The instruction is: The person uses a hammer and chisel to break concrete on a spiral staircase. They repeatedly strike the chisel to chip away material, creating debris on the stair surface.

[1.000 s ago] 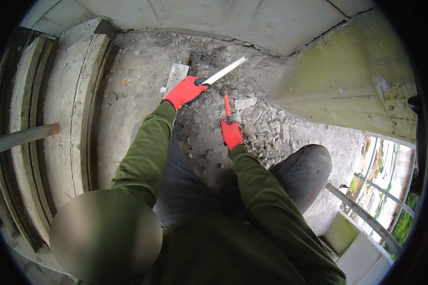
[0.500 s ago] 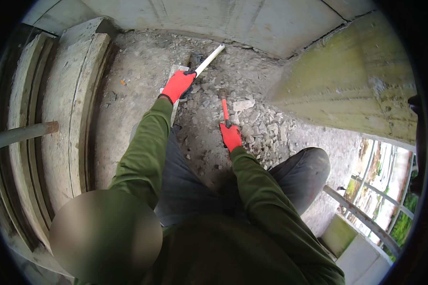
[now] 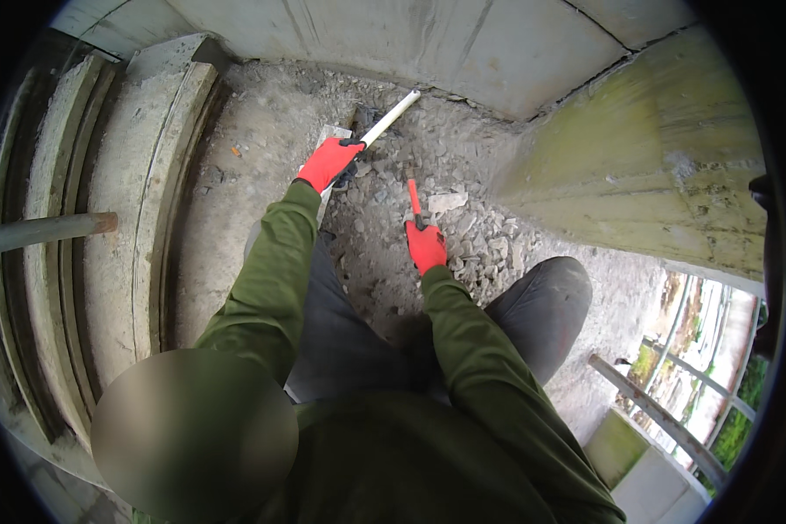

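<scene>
My left hand (image 3: 327,162), in a red glove, is shut on a long white tool handle (image 3: 391,113) that slants up and to the right over the rubble; I cannot make out the tool's head. My right hand (image 3: 426,247), also red-gloved, grips a thin red-handled tool (image 3: 413,196) that points away from me into the broken concrete pieces (image 3: 476,240). A pale flat fragment (image 3: 446,202) lies just right of the red tool's tip. Both green-sleeved forearms reach forward from my kneeling body.
A grey concrete wall (image 3: 498,52) closes the far side and a moss-stained concrete block (image 3: 646,175) stands at right. Curved concrete ledges (image 3: 122,201) and a metal pipe (image 3: 44,231) are at left. My dark-trousered knee (image 3: 541,301) rests by the rubble. A railing (image 3: 664,419) is at lower right.
My left hand has drawn slightly left and the white handle has swung from pointing right to pointing more steeply up and away. My right hand with the red tool has stayed put.
</scene>
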Demonstrator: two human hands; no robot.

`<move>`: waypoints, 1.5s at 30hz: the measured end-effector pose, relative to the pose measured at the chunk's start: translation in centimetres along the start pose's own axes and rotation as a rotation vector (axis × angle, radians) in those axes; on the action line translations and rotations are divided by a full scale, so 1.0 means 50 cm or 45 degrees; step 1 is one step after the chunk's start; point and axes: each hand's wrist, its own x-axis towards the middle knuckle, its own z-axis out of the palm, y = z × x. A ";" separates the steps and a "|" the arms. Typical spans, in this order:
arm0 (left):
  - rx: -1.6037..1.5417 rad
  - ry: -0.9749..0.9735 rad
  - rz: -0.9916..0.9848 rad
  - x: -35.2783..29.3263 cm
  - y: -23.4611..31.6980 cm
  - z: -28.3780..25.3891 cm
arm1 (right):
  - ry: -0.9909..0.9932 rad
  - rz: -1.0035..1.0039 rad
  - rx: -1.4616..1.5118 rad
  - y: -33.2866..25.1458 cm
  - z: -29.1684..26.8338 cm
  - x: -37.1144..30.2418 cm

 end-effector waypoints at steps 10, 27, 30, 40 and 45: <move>-0.327 0.040 -0.164 -0.076 0.041 0.067 | -0.175 0.008 -0.186 -0.006 -0.074 0.061; -0.057 0.451 0.047 -0.034 -0.083 0.280 | -0.071 0.032 0.036 0.023 -0.111 0.158; -0.043 0.513 0.022 -0.050 -0.128 0.263 | -0.205 0.027 0.303 -0.061 -0.160 0.074; -0.087 0.465 -0.023 -0.050 -0.106 0.277 | -0.112 -0.168 0.523 -0.177 -0.239 -0.010; -0.126 0.458 -0.045 -0.055 -0.085 0.278 | -0.096 -0.264 0.479 -0.182 -0.232 -0.011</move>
